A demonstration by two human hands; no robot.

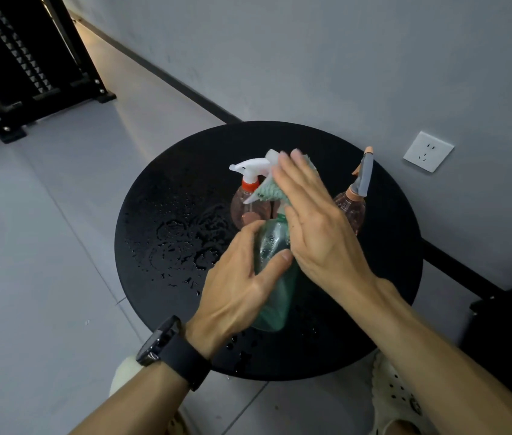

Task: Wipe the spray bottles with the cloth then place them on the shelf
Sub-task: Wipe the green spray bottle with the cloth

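Observation:
My left hand grips a green translucent spray bottle around its body, holding it above the round black table. My right hand lies with straight fingers against the bottle's top, pressing a pale green cloth onto it. A pink bottle with a white trigger and orange collar stands behind the green one. Another pink bottle with a grey and orange sprayer stands at the right, near the wall.
Water drops cover the table's left half. A black metal rack stands at the far left on the grey floor. A white wall socket sits on the grey wall at right. A dark object stands right of the table.

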